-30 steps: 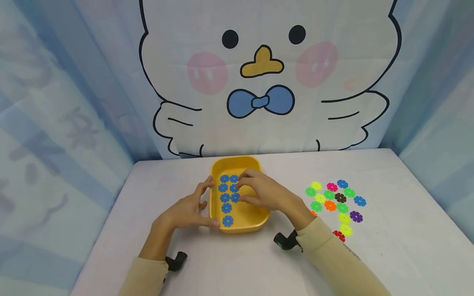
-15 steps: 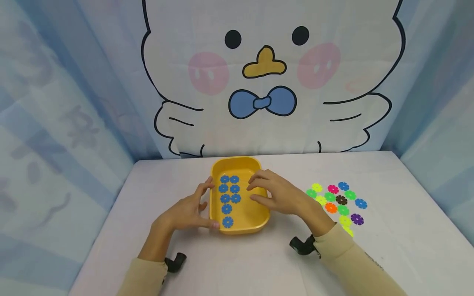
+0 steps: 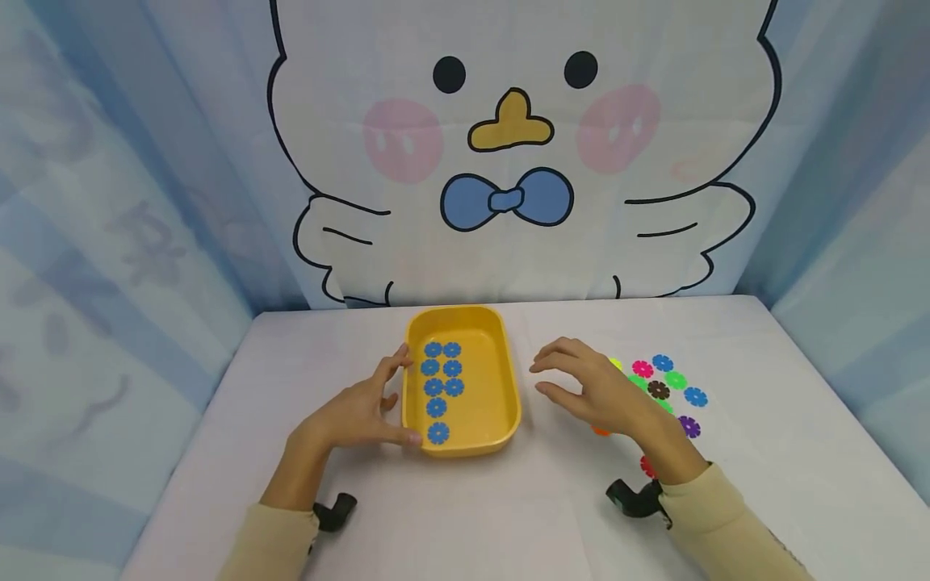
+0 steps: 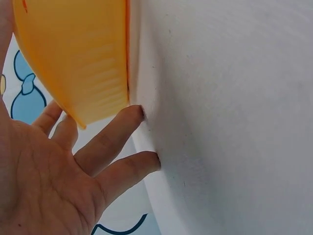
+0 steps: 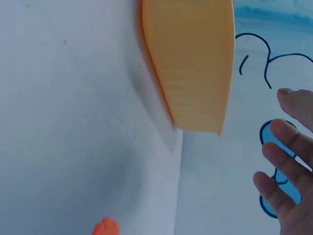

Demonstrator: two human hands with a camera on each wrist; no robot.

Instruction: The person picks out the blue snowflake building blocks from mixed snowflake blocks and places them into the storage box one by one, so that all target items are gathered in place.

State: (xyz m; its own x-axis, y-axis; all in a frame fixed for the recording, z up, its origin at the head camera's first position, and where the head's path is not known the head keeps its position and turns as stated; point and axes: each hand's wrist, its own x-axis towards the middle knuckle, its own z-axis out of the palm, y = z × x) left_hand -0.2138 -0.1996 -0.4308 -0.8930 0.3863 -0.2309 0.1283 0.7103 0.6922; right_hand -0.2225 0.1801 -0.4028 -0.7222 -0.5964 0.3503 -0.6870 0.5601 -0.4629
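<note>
A yellow tray (image 3: 479,403) holds several blue flower-shaped discs (image 3: 433,387), laid in two columns along its left half. My left hand (image 3: 359,415) rests against the tray's left side, thumb at the near corner and forefinger at the rim farther back. In the left wrist view its fingers are spread, two fingertips down by the table beside the yellow wall. To the right of the tray my right hand (image 3: 603,391) hovers over the table with fingers loosely bent and nothing between them. It partly hides the loose discs behind it.
Loose flower discs in several colours lie on the right of the white table (image 3: 508,516), among them a brown disc (image 3: 658,390), a purple disc (image 3: 689,426) and a blue disc (image 3: 695,396). A printed cartoon curtain (image 3: 508,258) hangs behind the table.
My right hand has left the blue discs, come out over the tray's right rim and travelled right toward the loose discs. The left hand stays at the tray.
</note>
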